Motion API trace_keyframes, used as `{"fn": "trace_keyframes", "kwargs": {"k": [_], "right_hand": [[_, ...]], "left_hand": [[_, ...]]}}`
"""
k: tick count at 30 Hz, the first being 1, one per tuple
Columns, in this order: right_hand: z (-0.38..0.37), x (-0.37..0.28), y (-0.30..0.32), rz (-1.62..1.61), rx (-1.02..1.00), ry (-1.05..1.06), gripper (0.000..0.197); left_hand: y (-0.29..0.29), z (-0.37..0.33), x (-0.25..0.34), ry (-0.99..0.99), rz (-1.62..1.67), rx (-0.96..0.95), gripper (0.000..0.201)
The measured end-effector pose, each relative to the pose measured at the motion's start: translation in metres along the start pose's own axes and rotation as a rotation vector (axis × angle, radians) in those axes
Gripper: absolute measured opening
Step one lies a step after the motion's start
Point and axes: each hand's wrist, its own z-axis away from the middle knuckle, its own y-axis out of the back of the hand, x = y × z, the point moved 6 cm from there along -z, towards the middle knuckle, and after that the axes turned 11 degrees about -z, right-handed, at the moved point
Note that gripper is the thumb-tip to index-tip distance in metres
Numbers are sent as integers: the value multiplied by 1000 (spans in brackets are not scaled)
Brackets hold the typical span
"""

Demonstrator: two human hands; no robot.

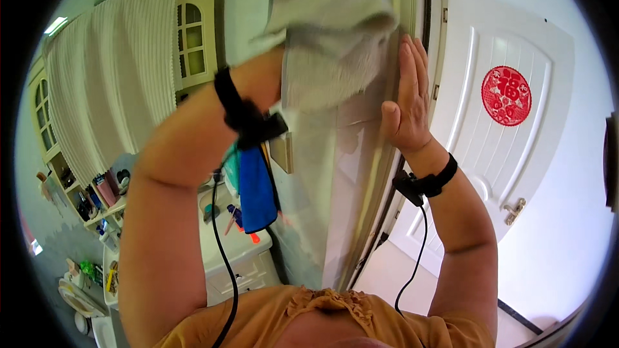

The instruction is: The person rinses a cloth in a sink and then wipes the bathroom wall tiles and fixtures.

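A grey-beige cloth (338, 45), slightly blurred, is held up high against the wall beside the door frame (380, 174). My left hand (276, 80) holds this cloth, which drapes over it and hides the fingers. To the right of the cloth, my right hand (412, 103) rests flat on the edge of the door frame, fingers stretched upward and thumb apart, with nothing in it. Black straps with small devices and cables circle both my wrists.
A white door (474, 167) with a round red decoration (507, 95) stands open at right. Left are a curtained cabinet (195, 32), shelves with bottles, and a white counter (222, 254). A blue cloth (256, 190) hangs near the counter, below a switch plate (281, 153).
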Motion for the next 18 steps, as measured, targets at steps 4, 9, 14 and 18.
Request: {"fn": "trace_keyframes", "kwargs": {"k": [4, 9, 14, 18], "right_hand": [[-2, 1, -7, 30, -17, -15, 78], [5, 7, -4, 10, -5, -24, 79], [5, 4, -2, 7, -12, 11, 80], [10, -3, 2, 34, -40, 34, 80]], "left_hand": [[-3, -42, -81, 159, -124, -96, 57], [-12, -90, -124, 308, -228, -175, 55], [-16, -80, -62, -2, -259, 0, 53], [-16, -49, 18, -193, -224, 107, 52]]}}
